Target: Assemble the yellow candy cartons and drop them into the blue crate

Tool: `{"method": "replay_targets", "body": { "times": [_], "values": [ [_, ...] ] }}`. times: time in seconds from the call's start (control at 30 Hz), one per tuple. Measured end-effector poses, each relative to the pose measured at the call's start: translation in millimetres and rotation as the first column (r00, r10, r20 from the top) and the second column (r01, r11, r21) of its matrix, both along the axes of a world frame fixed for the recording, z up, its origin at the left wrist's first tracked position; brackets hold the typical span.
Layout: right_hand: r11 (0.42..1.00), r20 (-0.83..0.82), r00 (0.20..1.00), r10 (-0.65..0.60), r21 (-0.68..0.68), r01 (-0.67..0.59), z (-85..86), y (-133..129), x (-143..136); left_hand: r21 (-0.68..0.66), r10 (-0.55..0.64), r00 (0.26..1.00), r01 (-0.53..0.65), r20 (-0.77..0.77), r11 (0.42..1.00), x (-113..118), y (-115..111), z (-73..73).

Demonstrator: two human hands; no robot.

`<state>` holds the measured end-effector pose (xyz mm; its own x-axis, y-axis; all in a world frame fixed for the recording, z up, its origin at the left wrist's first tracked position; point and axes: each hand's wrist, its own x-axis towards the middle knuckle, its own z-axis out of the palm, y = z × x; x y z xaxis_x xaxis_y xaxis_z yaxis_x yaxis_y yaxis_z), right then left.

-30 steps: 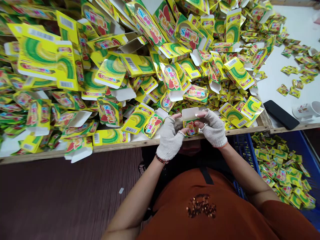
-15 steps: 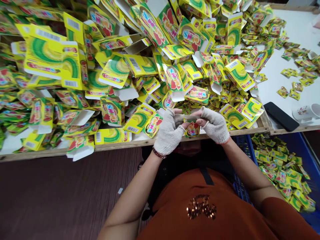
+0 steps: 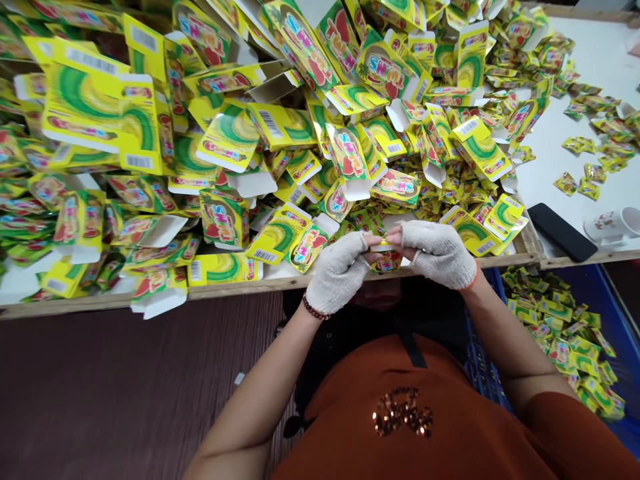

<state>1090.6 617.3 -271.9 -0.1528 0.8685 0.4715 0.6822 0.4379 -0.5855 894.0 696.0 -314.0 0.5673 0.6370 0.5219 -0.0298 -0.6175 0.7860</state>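
Here, at the table's near edge (image 3: 250, 287), the left hand (image 3: 340, 270) and right hand (image 3: 437, 252), both in fingerless knit gloves, pinch one small yellow carton (image 3: 385, 257) between their fingertips, its top flap pressed down. A heap of flat yellow cartons (image 3: 225, 133) spreads from nine to twelve o'clock. At three o'clock lie a black phone (image 3: 561, 231) and a cup (image 3: 616, 225); at four o'clock, a blue crate (image 3: 590, 293) holds sachets.
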Motion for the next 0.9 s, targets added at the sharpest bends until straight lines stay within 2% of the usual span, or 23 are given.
{"method": "replay_targets", "body": {
  "times": [0.07,0.13,0.27,0.37,0.47,0.6,0.7,0.77,0.83,0.9],
  "values": [
    [0.996,0.068,0.996,0.06,0.058,-0.064,-3.8,-3.3,5.3,0.041,-0.009,1.0,0.009,0.014,0.999,-0.2,-0.5,2.8],
    [0.989,0.09,0.994,0.063,0.126,-0.074,-7.9,-6.1,6.7,0.016,-0.011,1.0,0.011,0.016,1.0,-1.1,-1.2,8.2],
    [0.984,0.047,0.999,0.003,0.18,-0.011,-14.2,-8.0,0.7,-0.07,-0.004,0.993,-0.005,-0.115,0.998,-3.7,0.9,27.2],
    [0.982,0.036,0.997,-0.061,0.18,0.054,-18.7,-7.4,-2.2,-0.017,-0.012,0.977,0.008,-0.211,1.0,-5.0,5.5,36.4],
    [0.985,0.034,0.998,-0.057,0.165,0.05,-24.9,-7.4,0.3,0.092,-0.045,0.99,0.057,-0.13,0.994,-6.4,7.9,29.9],
    [0.994,0.04,0.999,0.023,0.102,-0.027,-32.7,-9.5,5.1,0.215,-0.079,0.997,0.073,0.02,0.974,-8.3,4.9,8.5],
    [0.994,0.017,0.999,0.05,0.101,-0.052,-35.4,-8.7,2.2,0.246,-0.044,0.999,0.042,0.004,0.968,-7.1,1.5,0.0],
    [0.997,-0.02,1.0,0.019,0.082,-0.017,-35.1,-6.2,-2.7,0.215,-0.023,0.998,0.034,-0.05,0.976,-5.4,0.1,0.0],
    [0.998,-0.099,0.993,-0.064,0.013,0.066,-32.4,-4.4,-6.2,0.129,-0.021,0.997,0.031,-0.079,0.991,-4.7,-0.4,2.5],
    [0.984,-0.302,0.937,-0.178,-0.046,0.172,-26.6,-7.2,-3.4,-0.007,0.034,0.997,-0.035,-0.066,0.999,-6.7,-0.3,5.3]
  ]
}}
